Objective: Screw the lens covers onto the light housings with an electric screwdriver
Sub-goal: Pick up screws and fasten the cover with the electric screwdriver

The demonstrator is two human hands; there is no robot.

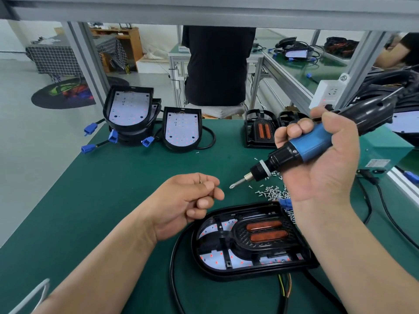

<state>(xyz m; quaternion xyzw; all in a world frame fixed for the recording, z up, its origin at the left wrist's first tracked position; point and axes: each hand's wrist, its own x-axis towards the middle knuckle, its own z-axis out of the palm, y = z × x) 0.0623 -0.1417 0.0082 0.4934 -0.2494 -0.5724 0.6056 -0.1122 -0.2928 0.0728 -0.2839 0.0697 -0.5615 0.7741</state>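
The dark green, matte surface (113, 200) carries all the work. Directly before me lies the black, moulded-plastic, D-shaped light housing (210, 264), set flat on its back so that the fixing points face upward. Its white LED board shows along the edges, and a black cable loops off its left side. Seated in it is the black lens cover (240, 236), mesh-textured, with two glossy amber oblong lenses. It is in position, but I judge it not yet fully fastened.

Uncovered spare housings (129, 112) are stacked at the far left, well apart.

My right hand (322, 177) holds the blue-and-black, cylindrical electric screwdriver (313, 143) above the housing. The fingers (294, 130) are wrapped tight round its smooth blue barrel. The tool is tilted so its steel cross-head bit points down toward my left hand (181, 205) — the attitude, I judge, for loading a fastener onto the tip.

Loose, small silver screws (272, 192) lie heaped just beyond the housing, within easy reach.

My left thumb and forefinger are pressed together, pinching what appears to be one tiny screw (200, 181), held near the bit but not touching it.
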